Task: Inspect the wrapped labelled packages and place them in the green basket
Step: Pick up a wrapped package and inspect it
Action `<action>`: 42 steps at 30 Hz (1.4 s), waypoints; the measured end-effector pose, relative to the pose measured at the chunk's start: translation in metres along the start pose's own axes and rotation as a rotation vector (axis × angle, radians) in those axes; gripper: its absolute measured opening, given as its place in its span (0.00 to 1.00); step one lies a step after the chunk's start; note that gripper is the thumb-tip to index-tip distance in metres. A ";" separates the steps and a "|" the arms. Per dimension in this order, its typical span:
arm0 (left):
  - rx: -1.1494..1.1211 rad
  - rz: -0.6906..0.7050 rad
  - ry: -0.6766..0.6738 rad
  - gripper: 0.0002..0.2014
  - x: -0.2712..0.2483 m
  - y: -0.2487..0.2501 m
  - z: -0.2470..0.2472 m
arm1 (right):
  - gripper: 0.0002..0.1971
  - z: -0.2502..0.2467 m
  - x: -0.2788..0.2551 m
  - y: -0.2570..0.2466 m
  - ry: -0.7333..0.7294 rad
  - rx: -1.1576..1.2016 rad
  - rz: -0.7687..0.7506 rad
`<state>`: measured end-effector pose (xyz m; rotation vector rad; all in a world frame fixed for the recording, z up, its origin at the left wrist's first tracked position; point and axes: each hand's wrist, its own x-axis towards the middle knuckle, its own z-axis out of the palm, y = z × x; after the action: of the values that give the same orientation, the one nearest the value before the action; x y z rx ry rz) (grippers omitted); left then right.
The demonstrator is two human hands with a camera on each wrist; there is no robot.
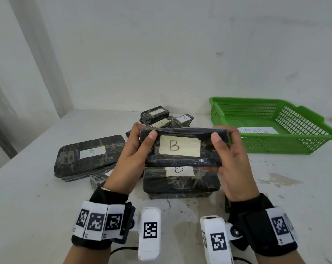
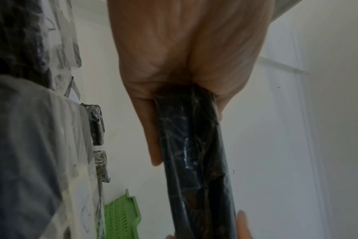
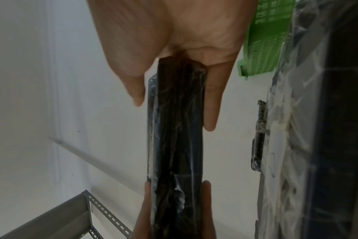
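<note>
Both hands hold up a flat black wrapped package (image 1: 182,147) with a tape label marked B, tilted so the label faces me. My left hand (image 1: 137,149) grips its left end, thumb on the front and fingers behind. My right hand (image 1: 228,149) grips the right end the same way. In the left wrist view the package's edge (image 2: 192,145) runs out from my palm; the right wrist view shows the edge (image 3: 176,129) the same way. The green basket (image 1: 275,147) stands at the right rear of the table, holding a white paper sheet (image 1: 257,130).
Another B package (image 1: 180,180) lies on the white table (image 1: 37,197) right under the held one. A third B package (image 1: 89,157) rests to the left on another. Small A packages (image 1: 167,116) sit behind, by the wall. A grey metal rack (image 3: 71,215) stands left.
</note>
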<state>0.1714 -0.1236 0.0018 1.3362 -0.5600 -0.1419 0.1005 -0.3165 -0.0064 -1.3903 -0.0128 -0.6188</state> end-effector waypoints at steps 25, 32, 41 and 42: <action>-0.013 0.046 0.009 0.16 -0.002 -0.003 0.002 | 0.27 0.001 -0.001 0.007 0.048 -0.124 -0.076; 0.013 0.009 0.053 0.25 -0.004 -0.002 0.007 | 0.18 0.000 -0.002 0.004 0.051 -0.011 -0.138; -0.019 -0.074 0.130 0.31 0.000 -0.008 0.003 | 0.38 0.002 -0.005 -0.011 -0.115 -0.079 -0.215; -0.059 -0.065 0.152 0.27 0.000 -0.008 0.003 | 0.42 0.002 -0.005 -0.009 -0.132 -0.069 -0.176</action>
<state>0.1716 -0.1284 -0.0053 1.2962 -0.3816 -0.1080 0.0930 -0.3134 0.0005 -1.5058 -0.2229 -0.6772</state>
